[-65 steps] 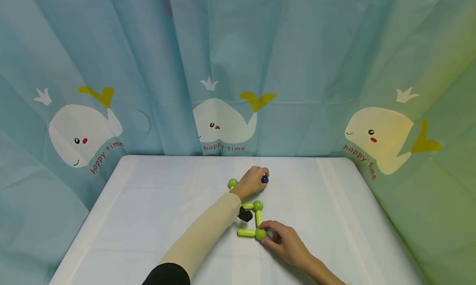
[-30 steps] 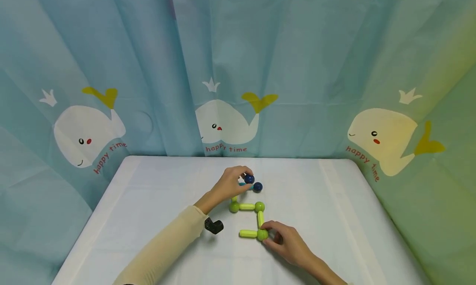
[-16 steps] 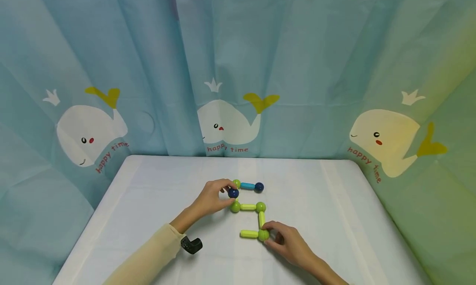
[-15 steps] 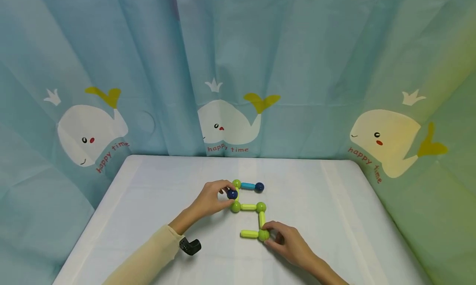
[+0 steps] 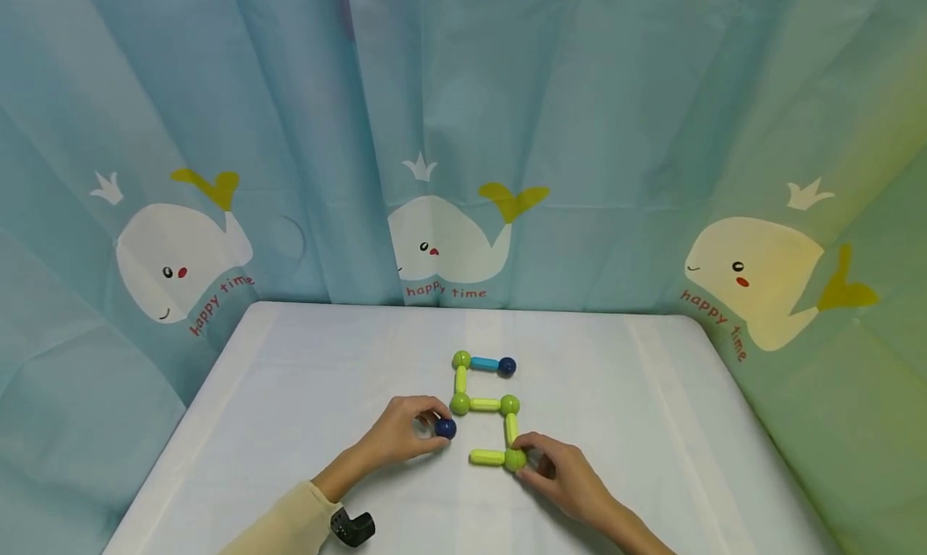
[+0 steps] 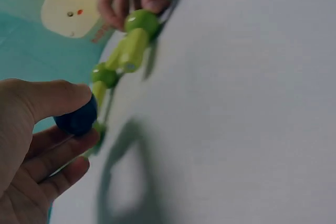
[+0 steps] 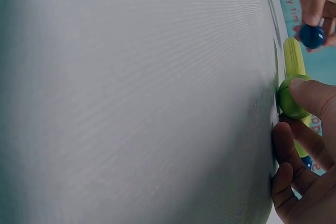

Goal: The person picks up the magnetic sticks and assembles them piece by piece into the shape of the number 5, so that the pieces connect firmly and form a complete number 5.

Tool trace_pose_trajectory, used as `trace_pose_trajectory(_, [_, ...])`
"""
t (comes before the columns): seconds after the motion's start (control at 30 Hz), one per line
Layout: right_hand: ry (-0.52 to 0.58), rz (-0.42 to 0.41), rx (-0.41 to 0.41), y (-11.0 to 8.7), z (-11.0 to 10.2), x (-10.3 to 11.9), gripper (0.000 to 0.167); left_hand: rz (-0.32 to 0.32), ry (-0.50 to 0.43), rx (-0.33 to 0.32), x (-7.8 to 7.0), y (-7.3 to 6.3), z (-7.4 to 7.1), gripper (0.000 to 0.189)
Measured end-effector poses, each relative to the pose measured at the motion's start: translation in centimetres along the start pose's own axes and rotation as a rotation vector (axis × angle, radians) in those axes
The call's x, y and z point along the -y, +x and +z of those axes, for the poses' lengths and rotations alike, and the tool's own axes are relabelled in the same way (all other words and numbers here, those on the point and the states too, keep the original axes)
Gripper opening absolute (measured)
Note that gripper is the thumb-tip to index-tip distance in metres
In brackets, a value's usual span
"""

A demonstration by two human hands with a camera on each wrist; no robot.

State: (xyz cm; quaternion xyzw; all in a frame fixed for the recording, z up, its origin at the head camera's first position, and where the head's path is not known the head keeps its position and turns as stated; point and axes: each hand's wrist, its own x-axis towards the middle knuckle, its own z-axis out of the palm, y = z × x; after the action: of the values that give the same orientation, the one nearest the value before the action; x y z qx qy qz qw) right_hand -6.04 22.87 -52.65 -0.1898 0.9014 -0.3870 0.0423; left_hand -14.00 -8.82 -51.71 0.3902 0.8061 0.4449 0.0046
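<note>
My left hand [image 5: 398,433] pinches a dark blue ball [image 5: 445,429] between thumb and fingers; in the left wrist view the ball [image 6: 79,119] is off the table, its shadow apart below. My right hand [image 5: 568,474] pinches the green ball [image 5: 515,459] at the near right corner of a zigzag of balls and sticks. From that corner a yellow-green stick [image 5: 487,457] points left, its free end bare. Further along come a green ball [image 5: 510,404], another green ball [image 5: 459,403] and a far green ball [image 5: 462,360]. A blue stick [image 5: 484,363] ends in a second dark blue ball [image 5: 507,367].
The white table [image 5: 623,410] carries the zigzag near its middle. Behind it hangs a blue-green curtain [image 5: 594,137] printed with whales. A black wrist device [image 5: 353,528] sits at the left sleeve [image 5: 290,523].
My left hand has come back from the far end, left and nearer, with the dark blue ball in its fingers, uncovering the blue stick and far balls. My right hand stays on its green ball.
</note>
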Motion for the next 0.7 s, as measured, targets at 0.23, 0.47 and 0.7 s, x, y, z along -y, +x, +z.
trace_pose_trajectory(0.23, [-0.010, 0.014, 0.003, 0.1, 0.1, 0.0, 0.032, -0.045, -0.026, 0.073, 0.0, -0.9, 1.1, 0.028])
trace_pose_trajectory(0.47, [-0.006, 0.018, 0.006, 0.2, 0.1, 0.1, 0.032, -0.076, -0.006, 0.132, -0.4, -0.6, 1.4, 0.028])
trace_pose_trajectory(0.7, [-0.004, 0.013, 0.008, 0.3, -0.1, 0.3, 0.032, -0.066, 0.001, 0.150, -0.6, -0.6, 1.9, 0.027])
